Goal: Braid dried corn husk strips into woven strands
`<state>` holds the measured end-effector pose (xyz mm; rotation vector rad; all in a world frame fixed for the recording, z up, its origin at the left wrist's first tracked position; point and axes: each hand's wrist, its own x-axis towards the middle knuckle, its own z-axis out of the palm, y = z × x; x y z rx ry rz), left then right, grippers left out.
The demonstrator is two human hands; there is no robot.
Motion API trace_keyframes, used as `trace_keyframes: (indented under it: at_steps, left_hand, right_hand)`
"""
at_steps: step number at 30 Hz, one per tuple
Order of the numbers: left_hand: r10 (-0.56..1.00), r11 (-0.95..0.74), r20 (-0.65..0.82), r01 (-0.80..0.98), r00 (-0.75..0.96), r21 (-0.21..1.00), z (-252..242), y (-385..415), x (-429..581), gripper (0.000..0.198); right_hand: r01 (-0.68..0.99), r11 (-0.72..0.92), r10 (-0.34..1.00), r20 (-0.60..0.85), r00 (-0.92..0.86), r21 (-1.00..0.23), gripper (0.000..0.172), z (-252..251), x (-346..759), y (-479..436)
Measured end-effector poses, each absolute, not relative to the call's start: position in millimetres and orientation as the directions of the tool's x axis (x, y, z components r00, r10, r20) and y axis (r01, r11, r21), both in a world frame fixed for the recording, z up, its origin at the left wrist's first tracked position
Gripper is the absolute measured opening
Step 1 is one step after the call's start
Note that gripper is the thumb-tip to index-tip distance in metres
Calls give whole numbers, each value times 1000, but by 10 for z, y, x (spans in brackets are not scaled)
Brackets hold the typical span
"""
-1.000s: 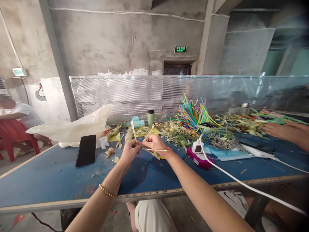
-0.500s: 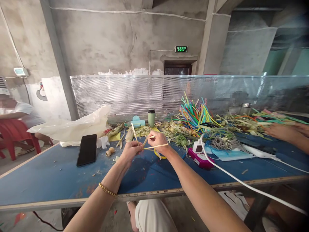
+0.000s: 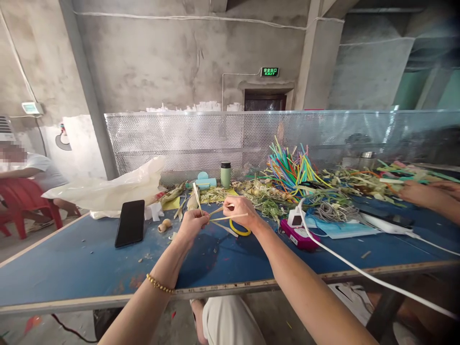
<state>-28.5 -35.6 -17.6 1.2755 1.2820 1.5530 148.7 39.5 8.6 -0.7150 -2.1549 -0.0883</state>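
Above the near middle of the blue, flat tabletop (image 3: 89, 273), the pale straw-yellow, narrow strips of plant-like material (image 3: 229, 218) were between the two hands. The left hand (image 3: 194, 223) pinched them with thumb and fingertips where they met; one strip stood up, and others spread to the right. The right hand (image 3: 240, 210) had its fingers curled and seemed to grip the end of one strip, while another strip crossed just in front of it. I judged the strips to be very light, rather springy, and possibly easy to split if folded sharply. They were perhaps a little slippery, so it seemed best to hold them firmly at the meeting point and to guide each one near its free end.

As for writing, below the tabletop at the near right, a white, soft-looking item (image 3: 354, 309) carried a black curved tick, which resembled the Nike mark. The light, wood-coloured table edge (image 3: 230, 288) had small dark characters, which I could not read. Farther, the purple, box-shaped object (image 3: 302, 238) bore a white label, too small to read. At the far side, the green lit sign (image 3: 270, 72) showed "安全出口" and "EXIT".
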Motion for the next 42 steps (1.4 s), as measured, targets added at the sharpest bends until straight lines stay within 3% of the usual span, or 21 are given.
trace_keyframes:
  at_steps: [4,9,15,24,28,33,37,42]
  left_hand:
    - [934,-259,285,140,-214,955,-176,-366,-268,11]
    - [964,-187,188,26,-189,982,-173,-380,-266,16]
    - [980,-141,126,-96,-151,985,-176,-369,-288,20]
    - [986,-136,123,-107,-115,985,-160,-400,-264,20]
    - [986,-160,154,-93,-72,983,-149,-421,-252,21]
    - [981,-171,160,-99,-113,980,-134,-430,-251,23]
    - [966,-176,146,-129,-212,976,-134,-405,-280,25]
    - [948,-156,126,-80,-293,985,-132,-387,-307,22]
  right_hand:
    - [363,829,557,690,-462,-427,10,105,1500,454]
    - [181,656,707,513,-487,-732,15,134,1521,472]
    - [-50,486,736,440,-515,-872,24,167,1540,428]
    - [-13,496,732,426,-531,-869,30,174,1582,433]
    - [159,637,725,516,-456,-754,22,155,1565,454]
    - [285,792,610,672,-421,-540,15,105,1565,537]
    - [369,827,560,674,-481,-423,11,91,1598,556]
    - [253,826,540,576,-613,-504,19,153,1614,481]
